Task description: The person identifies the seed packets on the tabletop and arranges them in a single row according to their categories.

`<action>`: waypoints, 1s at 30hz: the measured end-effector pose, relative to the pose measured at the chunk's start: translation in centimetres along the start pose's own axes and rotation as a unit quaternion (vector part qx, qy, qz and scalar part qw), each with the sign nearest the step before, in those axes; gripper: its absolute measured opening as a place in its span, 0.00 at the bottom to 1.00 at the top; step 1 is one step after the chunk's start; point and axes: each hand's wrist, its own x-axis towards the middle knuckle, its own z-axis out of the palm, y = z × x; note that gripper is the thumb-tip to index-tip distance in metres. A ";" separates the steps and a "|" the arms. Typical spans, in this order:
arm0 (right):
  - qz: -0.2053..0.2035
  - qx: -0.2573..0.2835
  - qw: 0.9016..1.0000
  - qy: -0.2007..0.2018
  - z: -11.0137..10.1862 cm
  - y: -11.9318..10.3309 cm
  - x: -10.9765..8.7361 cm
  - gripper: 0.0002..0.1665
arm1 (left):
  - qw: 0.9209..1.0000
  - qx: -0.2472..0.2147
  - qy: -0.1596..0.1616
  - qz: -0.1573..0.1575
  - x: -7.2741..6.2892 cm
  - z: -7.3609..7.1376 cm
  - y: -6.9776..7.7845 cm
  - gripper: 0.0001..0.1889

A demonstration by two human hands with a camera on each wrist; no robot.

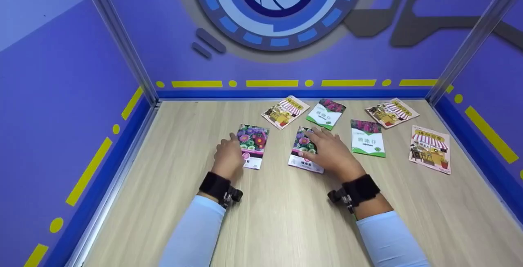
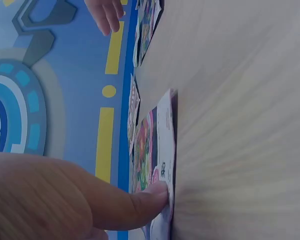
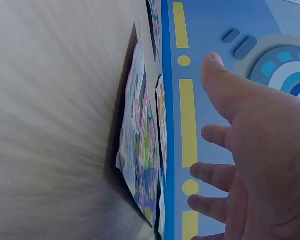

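Observation:
My left hand (image 1: 229,155) is at the left edge of a seed packet (image 1: 254,146) with colourful daisy-like flowers and a white lower part. In the left wrist view its thumb (image 2: 152,197) lies on the front of that packet (image 2: 164,125); the other fingers are curled and mostly hidden. Over a matching seed packet (image 1: 301,161) my right hand (image 1: 331,150) is spread, covering part of its right side. The right wrist view shows a gap between the right hand (image 3: 270,150) and this packet (image 3: 140,135), which lies on the table, slightly puffed.
Behind and to the right lie pink-edged shop-stall packets (image 1: 285,112), (image 1: 392,113), (image 1: 430,149) and green-white flower packets (image 1: 326,113), (image 1: 368,138). The wooden table (image 1: 278,226) meets a blue-purple back wall (image 1: 269,70) and side walls.

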 end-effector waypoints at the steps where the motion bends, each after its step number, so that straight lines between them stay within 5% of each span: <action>1: 0.000 -0.002 1.000 0.001 0.0 0.0 0.0 0.51 | 1.000 -0.002 -0.008 0.001 0.2 0.0 -0.2 0.50; 6: -0.003 -0.028 1.000 0.012 0.1 -0.1 0.2 0.49 | 0.999 -0.007 -0.033 0.011 2.7 1.5 -2.7 0.56; 14: -0.013 0.001 1.000 0.016 0.4 -0.6 0.3 0.46 | 0.996 -0.035 -0.077 0.017 5.8 4.1 -5.5 0.35; 21: -0.058 0.081 0.995 0.020 1.0 -2.2 0.4 0.37 | 0.998 -0.028 -0.048 0.024 4.5 2.9 -4.4 0.34; 30: -0.058 0.216 0.974 -0.022 2.6 -6.0 0.0 0.33 | 0.998 -0.019 -0.064 0.021 3.9 2.3 -3.6 0.28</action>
